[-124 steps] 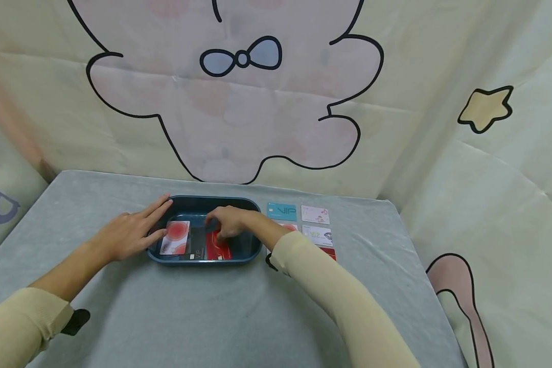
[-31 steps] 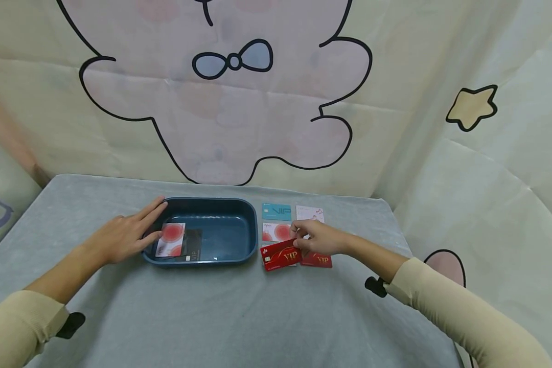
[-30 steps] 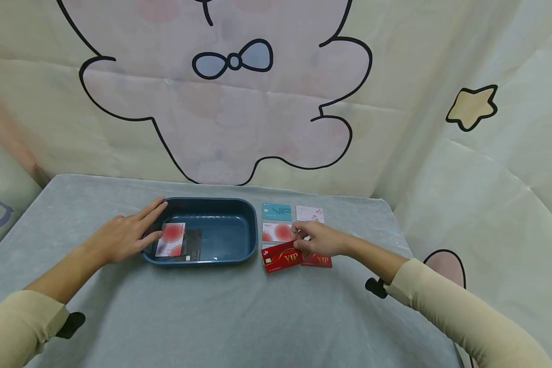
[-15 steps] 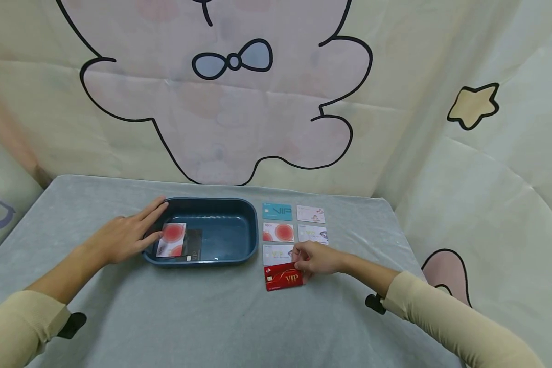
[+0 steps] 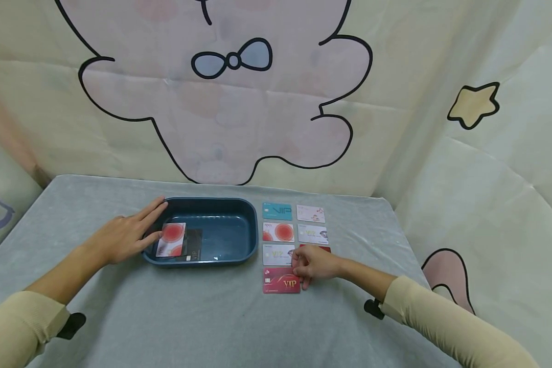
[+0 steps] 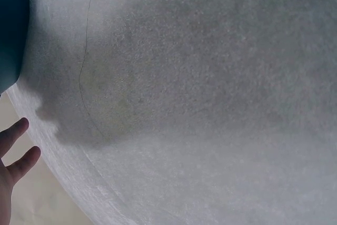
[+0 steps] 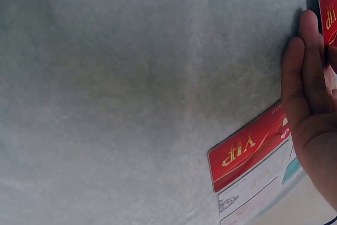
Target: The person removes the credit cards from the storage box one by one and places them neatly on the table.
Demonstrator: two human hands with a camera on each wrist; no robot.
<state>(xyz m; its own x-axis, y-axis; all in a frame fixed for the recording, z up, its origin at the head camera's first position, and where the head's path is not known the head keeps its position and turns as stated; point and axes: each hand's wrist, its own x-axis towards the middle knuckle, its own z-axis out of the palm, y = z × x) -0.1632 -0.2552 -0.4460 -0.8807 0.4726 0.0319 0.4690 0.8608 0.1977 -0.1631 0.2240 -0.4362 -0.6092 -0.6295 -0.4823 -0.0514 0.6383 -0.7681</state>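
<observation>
The right hand (image 5: 317, 262) pinches the nearer red card (image 5: 279, 281) by its right edge, just in front of a white card (image 5: 276, 254). The left hand (image 5: 121, 238), fingers straight, rests at the left end of the tray (image 5: 228, 239), which holds a dotted card (image 5: 171, 240) and a dark card (image 5: 194, 244). Farther back lies a teal card (image 5: 277, 211)

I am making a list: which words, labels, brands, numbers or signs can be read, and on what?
"VIP": turquoise rectangular card
"VIP": right-column white rectangular card
"VIP": left-column white rectangular card
"VIP": red rectangular card at right hand
"VIP": other red rectangular card
"VIP", sideways: dark-grey rectangular card
Smaller print and logos: too small or blurred.
</observation>
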